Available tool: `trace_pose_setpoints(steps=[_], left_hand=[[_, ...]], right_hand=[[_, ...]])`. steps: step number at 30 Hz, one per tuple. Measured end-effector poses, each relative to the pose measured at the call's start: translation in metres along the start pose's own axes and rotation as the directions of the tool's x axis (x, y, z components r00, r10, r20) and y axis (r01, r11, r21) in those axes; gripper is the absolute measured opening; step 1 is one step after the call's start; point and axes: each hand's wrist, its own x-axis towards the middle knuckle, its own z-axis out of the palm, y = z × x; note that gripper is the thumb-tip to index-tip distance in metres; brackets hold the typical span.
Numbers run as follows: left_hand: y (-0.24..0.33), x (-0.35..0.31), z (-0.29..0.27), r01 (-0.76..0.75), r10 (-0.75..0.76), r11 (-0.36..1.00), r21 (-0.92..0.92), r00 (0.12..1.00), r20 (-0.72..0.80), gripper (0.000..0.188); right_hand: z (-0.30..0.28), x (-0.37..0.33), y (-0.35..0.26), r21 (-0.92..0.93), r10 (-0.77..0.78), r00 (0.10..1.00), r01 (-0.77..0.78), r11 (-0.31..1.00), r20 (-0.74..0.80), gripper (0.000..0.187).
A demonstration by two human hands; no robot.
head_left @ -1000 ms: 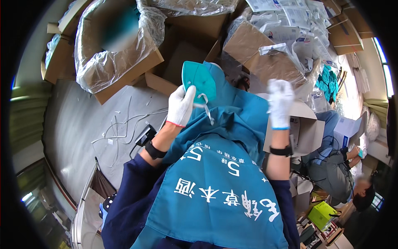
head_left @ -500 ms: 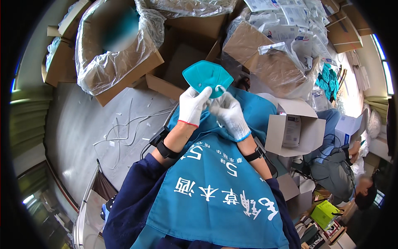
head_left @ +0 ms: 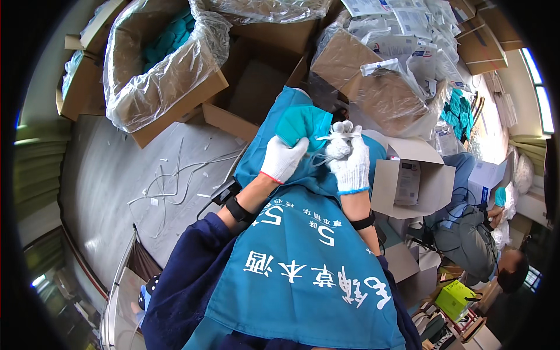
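Observation:
A teal face mask [head_left: 300, 124] is held over my lap, gripped along its lower edge by my left hand [head_left: 283, 158], which wears a white knit glove. Beside it, on the right, my gloved right hand [head_left: 352, 165] is closed with its fingers curled round the mask's white ear loops [head_left: 324, 138]. The loops are drawn taut from the mask's right side to those fingers. Under both hands spreads a blue apron [head_left: 303, 245] with white lettering.
A plastic-lined carton [head_left: 175, 108] of teal masks stands at upper left, next to an open carton [head_left: 233, 119]. White packets [head_left: 408, 44] pile up at upper right. A white box [head_left: 414, 175] holds a packet. Another person [head_left: 472, 239] sits at right; cords [head_left: 166, 181] lie on the floor.
The mask has come down and turned, its right side now toward my right hand. My right hand has moved right and up, pulling the ear loops away from the mask.

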Motion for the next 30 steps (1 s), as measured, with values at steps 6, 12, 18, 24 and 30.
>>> trace_pose_setpoints(steps=[6, 12, 18, 24, 30], left_hand=[[-0.011, 0.027, -0.01, 0.057, -0.094, 0.929, -0.365, 0.992, -0.085, 0.018], [-0.064, 0.055, -0.02, 0.081, -0.088, 0.996, -0.038, 0.958, -0.273, 0.039], [-0.042, 0.058, -0.039, -0.005, -0.004, 1.0, -0.02, 0.893, -0.449, 0.046], [-0.096, 0.089, -0.172, 0.146, 0.232, 0.886, 0.441, 0.684, -0.692, 0.039], [-0.069, 0.033, -0.294, -0.012, 0.175, 0.978, 0.209, 0.591, -0.787, 0.044]], right_hand=[[-0.004, -0.007, 0.037, -0.321, 0.04, 0.986, -0.091, 0.943, -0.162, 0.039], [0.016, -0.029, 0.059, -0.611, 0.227, 0.973, -0.203, 0.766, -0.039, 0.037], [0.009, -0.054, 0.042, -0.518, 0.277, 0.942, -0.334, 0.787, -0.186, 0.047], [-0.008, -0.116, -0.015, -0.448, -0.04, 0.913, -0.161, 0.879, -0.407, 0.039], [-0.098, -0.152, -0.131, -0.806, -0.447, 0.831, -0.002, 0.591, -0.33, 0.016]])
